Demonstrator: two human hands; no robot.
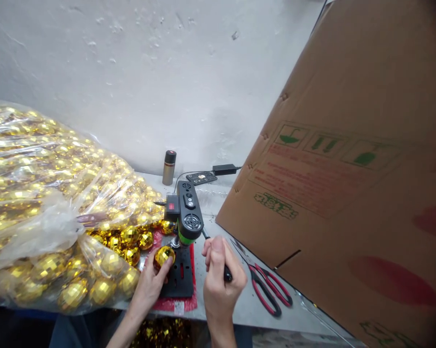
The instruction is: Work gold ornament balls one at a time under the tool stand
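Between the fingers and thumb of my left hand (149,285) is a gold mirrored ball (164,256), held under the head of a small black bench drill press (190,212). The ball's top is close to the chuck (175,241); whether they touch I cannot tell. My right hand (223,273) is closed around the black-ended feed lever (228,274) on the press's right side. Below the ball lies the slotted black base plate (177,282), set on a red plastic sheet (194,295).
A big clear bag (58,159) of gold balls fills the left, with several loose balls (130,235) beside it. Red-handled scissors (264,290) lie right of my right hand, before a large cardboard box (330,169). A spray can (169,168), phone (201,178) and power adapter (224,169) are behind.
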